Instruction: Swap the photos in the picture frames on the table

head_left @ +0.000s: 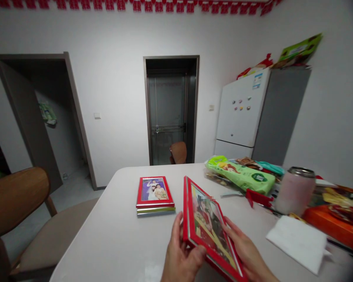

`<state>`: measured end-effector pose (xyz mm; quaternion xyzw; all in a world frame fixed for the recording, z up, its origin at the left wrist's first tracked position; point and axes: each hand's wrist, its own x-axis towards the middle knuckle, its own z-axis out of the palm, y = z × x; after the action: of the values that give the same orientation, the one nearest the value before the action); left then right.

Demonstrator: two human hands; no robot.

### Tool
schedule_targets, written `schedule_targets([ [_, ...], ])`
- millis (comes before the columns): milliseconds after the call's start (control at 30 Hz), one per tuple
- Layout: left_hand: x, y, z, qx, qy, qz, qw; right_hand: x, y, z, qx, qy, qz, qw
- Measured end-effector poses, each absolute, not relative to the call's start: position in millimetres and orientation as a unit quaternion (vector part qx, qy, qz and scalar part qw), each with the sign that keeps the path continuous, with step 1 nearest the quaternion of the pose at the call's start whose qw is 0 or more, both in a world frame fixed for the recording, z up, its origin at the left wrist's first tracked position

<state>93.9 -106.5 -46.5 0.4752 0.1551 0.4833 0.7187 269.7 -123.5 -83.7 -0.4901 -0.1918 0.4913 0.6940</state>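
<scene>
Head view cuts off your wrists and the lower corner of the red-rimmed rectangular photo frame (210,229); its picture is partly blurred. Your left hand (181,254) and right hand (247,254) hold it tilted above the white tabletop (111,243), fingers grasping opposite edges.

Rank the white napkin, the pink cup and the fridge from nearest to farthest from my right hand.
From the right hand, which holds the red photo frame:
1. White napkin, on the table just to its right.
2. Pink cup, farther back on the right.
3. Fridge, far across the room.
</scene>
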Motion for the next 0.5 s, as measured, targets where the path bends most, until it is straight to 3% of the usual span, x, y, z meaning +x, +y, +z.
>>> schedule_targets([
  [100, 119.3, -96.6, -56.1, 0.465, 0.16, 0.436, 0.753, 334.1, -114.1, -83.6, -0.649, -0.343, 0.383, 0.561],
  [200, 150.8, -88.1, -85.6, 0.512, 0.264, 0.392, 0.717, 382.5, -95.8, -91.9, -0.737, -0.438, 0.262, 0.444],
  [333, 178.7, -80.0, -111.1, 0.562, 0.322, 0.375, 0.663, 412.0, -77.7, -107.0, -0.791, -0.463, 0.164, 0.365],
  [500, 174.5, -72.8, -105.6, 0.603, 0.351, 0.372, 0.613, 418.4, -75.6, -113.5, -0.826, -0.488, 0.054, 0.276],
])
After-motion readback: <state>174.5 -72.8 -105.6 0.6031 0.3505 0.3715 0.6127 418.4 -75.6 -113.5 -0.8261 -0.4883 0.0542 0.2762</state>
